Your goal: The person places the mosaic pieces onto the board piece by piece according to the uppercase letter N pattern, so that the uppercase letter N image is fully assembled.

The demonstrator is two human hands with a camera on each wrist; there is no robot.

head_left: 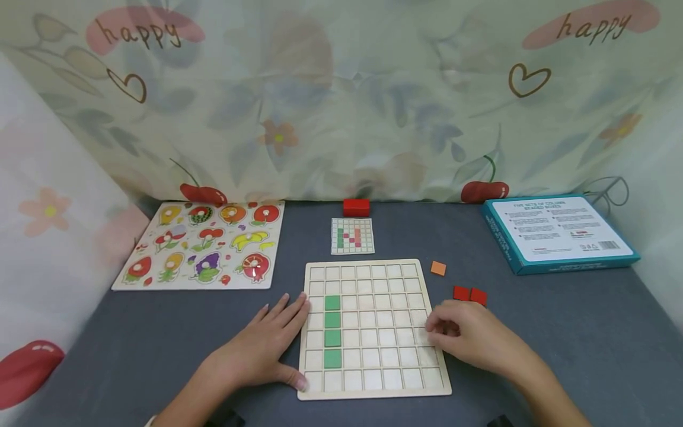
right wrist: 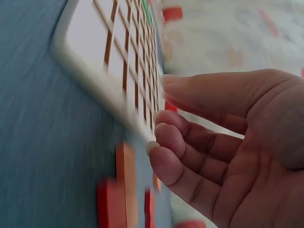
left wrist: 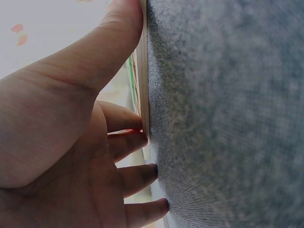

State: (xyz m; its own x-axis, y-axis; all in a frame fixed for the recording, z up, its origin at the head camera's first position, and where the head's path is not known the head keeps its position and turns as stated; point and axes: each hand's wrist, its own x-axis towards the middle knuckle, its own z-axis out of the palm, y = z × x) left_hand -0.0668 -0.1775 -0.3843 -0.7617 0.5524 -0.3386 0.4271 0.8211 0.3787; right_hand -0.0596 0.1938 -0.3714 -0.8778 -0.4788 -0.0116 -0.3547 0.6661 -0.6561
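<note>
A pale wooden grid board [head_left: 374,388] lies on the table, with a column of several green tiles [head_left: 332,320] in its second column from the left. My left hand [head_left: 267,344] rests at the board's left edge, fingers spread, thumb near the lower corner. Over the right edge, my right hand [head_left: 469,335] is held with its fingers curled. Between its thumb and fingers a small red tile [right wrist: 171,106] peeks out in the right wrist view; most of it is hidden. Two red tiles [head_left: 469,294] lie just beyond that hand, and an orange tile [head_left: 438,268] sits farther back.
Behind the board lies a small pattern card [head_left: 353,236], with a red block [head_left: 356,207] past it. A fruit puzzle board [head_left: 224,243] is at back left. The teal and white box [head_left: 560,231] occupies the back right, before a patterned curtain [head_left: 363,107].
</note>
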